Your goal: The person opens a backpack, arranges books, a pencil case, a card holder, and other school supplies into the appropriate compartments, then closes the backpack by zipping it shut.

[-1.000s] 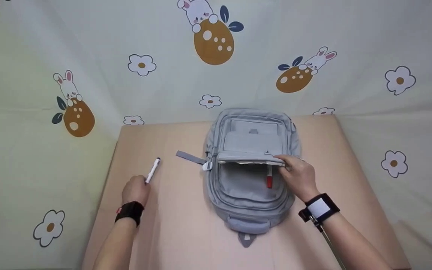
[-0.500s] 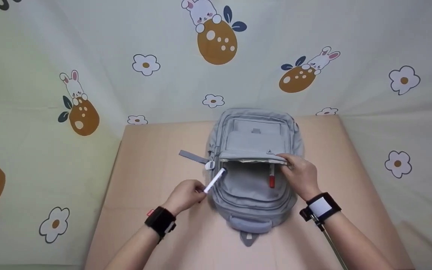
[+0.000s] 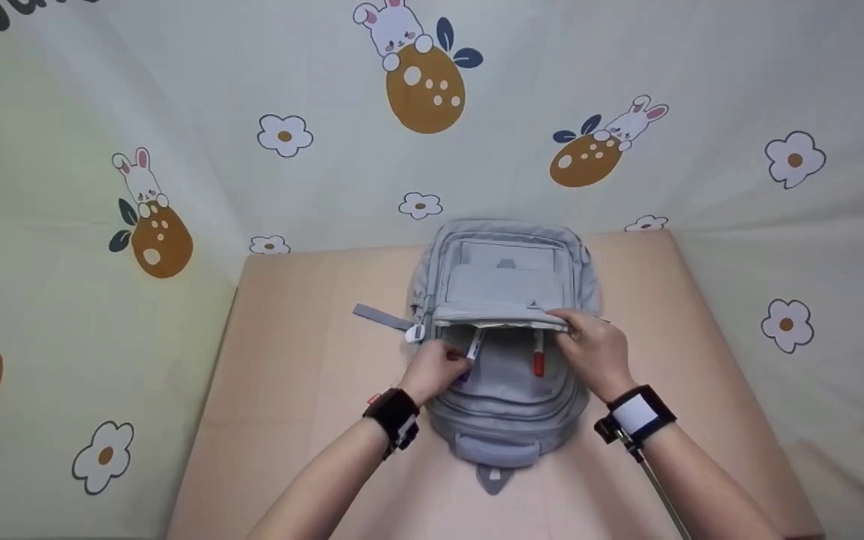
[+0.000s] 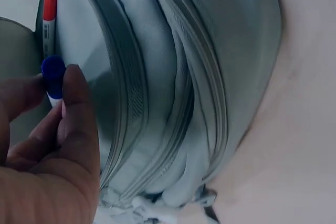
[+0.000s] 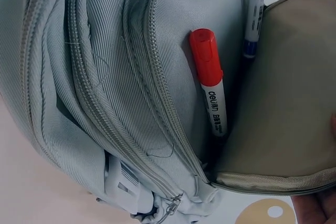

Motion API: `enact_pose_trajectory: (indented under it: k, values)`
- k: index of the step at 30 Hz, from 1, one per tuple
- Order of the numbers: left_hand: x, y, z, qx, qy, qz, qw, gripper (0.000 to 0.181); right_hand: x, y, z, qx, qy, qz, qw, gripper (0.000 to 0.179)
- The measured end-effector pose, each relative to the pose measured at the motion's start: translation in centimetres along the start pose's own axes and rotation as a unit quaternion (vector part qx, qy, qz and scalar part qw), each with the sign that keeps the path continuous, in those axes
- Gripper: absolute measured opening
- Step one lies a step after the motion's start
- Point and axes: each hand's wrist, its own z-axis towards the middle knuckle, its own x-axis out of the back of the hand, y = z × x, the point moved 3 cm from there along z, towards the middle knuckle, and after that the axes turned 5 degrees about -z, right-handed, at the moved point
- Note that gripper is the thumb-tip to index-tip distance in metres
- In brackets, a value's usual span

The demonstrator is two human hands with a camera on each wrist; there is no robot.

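Observation:
A grey backpack [image 3: 507, 420] lies on the table, its front pocket unzipped. My right hand [image 3: 598, 354] grips the right edge of the pocket flap [image 3: 499, 316] and holds it raised, showing the beige lining [image 5: 283, 98]. By the cap, my left hand [image 3: 436, 369] pinches a white marker with a blue cap [image 4: 53, 71]. The blue-tipped far end of this marker [image 5: 254, 17] points down into the pocket opening. Tucked into the same pocket on the right is a red-capped marker [image 5: 207, 59], cap upward, its lower end hidden.
The tan table [image 3: 289, 450] runs up to a hanging cloth [image 3: 522, 90] printed with rabbits and flowers. From the backpack's left side a grey strap [image 3: 379, 316] with a white buckle [image 3: 415, 333] sticks out. The carry handle [image 3: 498, 450] faces me.
My left hand has carried the white marker from the left of the table to the pocket, turning it so the cap points toward me. The right hand keeps holding the flap.

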Motion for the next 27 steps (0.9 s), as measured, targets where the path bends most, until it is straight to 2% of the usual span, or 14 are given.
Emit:
enact_pose_trajectory:
  k: [3, 9, 13, 16, 19, 21, 23, 24, 25, 27]
  values:
    - [-0.6, 0.0, 0.5, 0.003, 0.010, -0.016, 0.9998, 0.012, 0.1, 0.0, 0.1, 0.001, 0.003, 0.000, 1.0000, 0.036]
    - [-0.9, 0.4, 1.4, -0.021, 0.066, -0.018, 0.9974, 0.016, 0.1, 0.0, 0.0, 0.004, 0.005, 0.000, 1.0000, 0.036]
    - [-0.9, 0.2, 1.5, -0.034, 0.067, -0.014, 0.9971, 0.023, 0.1, 0.0, 0.0, 0.006, 0.005, -0.002, 1.0000, 0.037]
    - [-0.5, 0.0, 1.0, -0.033, 0.050, -0.017, 0.9980, 0.022, 0.2, 0.0, -0.1, 0.009, 0.007, -0.002, 0.9999, 0.037]
    - [0.7, -0.5, 0.0, -0.019, 0.042, -0.033, 0.9984, 0.022, 0.2, 0.0, -0.2, 0.009, 0.007, -0.003, 0.9999, 0.037]
    - [1.6, -1.3, -0.9, -0.001, 0.054, -0.053, 0.9971, 0.021, 0.2, 0.0, -0.3, 0.010, 0.001, 0.002, 0.9999, 0.037]
    - [2.5, -2.0, -1.6, -0.003, 0.087, -0.078, 0.9931, 0.018, 0.2, 0.0, -0.4, 0.010, -0.004, 0.005, 0.9999, 0.037]
    - [2.9, -2.2, -2.0, -0.012, 0.107, -0.088, 0.9903, 0.018, 0.2, 0.0, -0.5, 0.010, -0.007, 0.007, 0.9999, 0.038]
    - [3.2, -2.3, -2.2, -0.035, 0.126, -0.092, 0.9871, 0.019, 0.2, 0.0, -0.6, 0.009, -0.011, 0.009, 0.9999, 0.038]
    - [3.9, -1.8, -2.6, -0.104, 0.159, -0.072, 0.9792, 0.025, 0.1, -0.1, -0.7, 0.009, -0.016, 0.013, 0.9997, 0.039]
